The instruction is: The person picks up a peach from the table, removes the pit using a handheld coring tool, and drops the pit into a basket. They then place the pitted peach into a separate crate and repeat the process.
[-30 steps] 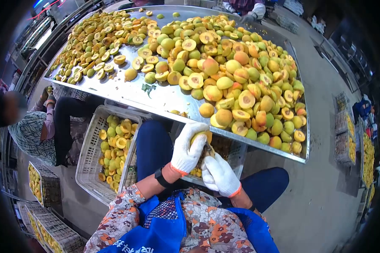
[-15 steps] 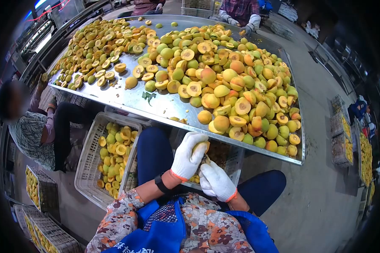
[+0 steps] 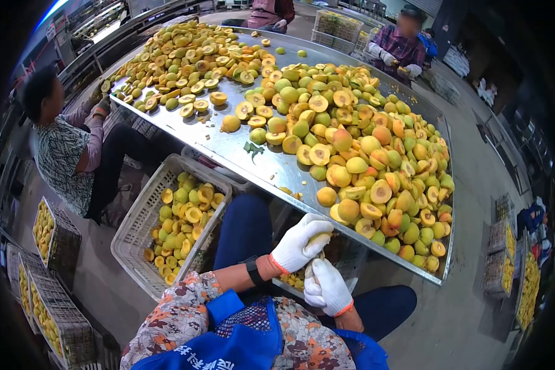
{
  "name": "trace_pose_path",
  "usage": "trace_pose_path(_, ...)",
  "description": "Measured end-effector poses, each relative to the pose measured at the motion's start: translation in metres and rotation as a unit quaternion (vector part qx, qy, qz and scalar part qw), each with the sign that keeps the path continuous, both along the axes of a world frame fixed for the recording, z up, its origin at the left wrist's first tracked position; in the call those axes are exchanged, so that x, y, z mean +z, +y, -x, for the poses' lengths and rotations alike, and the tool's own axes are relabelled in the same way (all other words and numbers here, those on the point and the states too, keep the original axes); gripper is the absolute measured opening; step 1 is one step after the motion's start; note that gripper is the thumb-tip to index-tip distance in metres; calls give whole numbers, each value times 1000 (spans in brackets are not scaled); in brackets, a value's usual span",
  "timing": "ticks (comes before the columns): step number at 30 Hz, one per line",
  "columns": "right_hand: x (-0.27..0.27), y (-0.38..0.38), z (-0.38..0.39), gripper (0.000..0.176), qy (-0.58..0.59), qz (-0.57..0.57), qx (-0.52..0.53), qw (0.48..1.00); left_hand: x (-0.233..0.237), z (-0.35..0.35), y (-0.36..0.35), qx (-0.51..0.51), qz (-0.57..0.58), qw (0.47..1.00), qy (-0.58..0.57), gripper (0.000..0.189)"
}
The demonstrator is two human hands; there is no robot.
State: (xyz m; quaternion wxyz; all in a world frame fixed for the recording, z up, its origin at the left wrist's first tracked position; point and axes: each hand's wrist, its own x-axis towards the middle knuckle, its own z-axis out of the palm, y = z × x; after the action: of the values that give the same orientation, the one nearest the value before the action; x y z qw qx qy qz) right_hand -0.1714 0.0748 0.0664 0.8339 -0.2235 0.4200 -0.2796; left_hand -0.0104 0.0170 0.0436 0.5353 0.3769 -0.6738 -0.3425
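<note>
My left hand (image 3: pixel 302 243), in a white knit glove, is closed around an apricot half (image 3: pixel 317 245), mostly covered by the fingers. Just below it my gloved right hand (image 3: pixel 328 287) is closed, its fingertips near the fruit. Something small and thin seems to stick out of the right fist, but its kind is hidden. Both hands are over my lap at the near edge of the metal table (image 3: pixel 222 145). A big heap of apricots (image 3: pixel 376 160), many of them halved, covers the table's right part. Under my hands a crate (image 3: pixel 354 262) holds more fruit pieces.
At my left stands a white plastic crate (image 3: pixel 132 246) of apricot halves. A person (image 3: pixel 68 142) sits beyond it, and another person (image 3: pixel 401 46) works across the table. More filled crates (image 3: pixel 55 314) line the floor at left. A leaf (image 3: pixel 253 150) lies on the table.
The view has turned, so table and hands appear further right and lower. My hands stay close together, the left still around the fruit, which now shows a paler, greener side.
</note>
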Motion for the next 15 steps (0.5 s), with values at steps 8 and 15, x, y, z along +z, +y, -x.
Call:
trace_pose_path(8,1,-7,4,36,-171,-46,52,983,-10,-11,-6,-125,-216,944,216,23)
trace_pose_path(15,-3,-9,-1,39,-275,-80,77,955,-10,-23,-20,-303,-206,874,319,30)
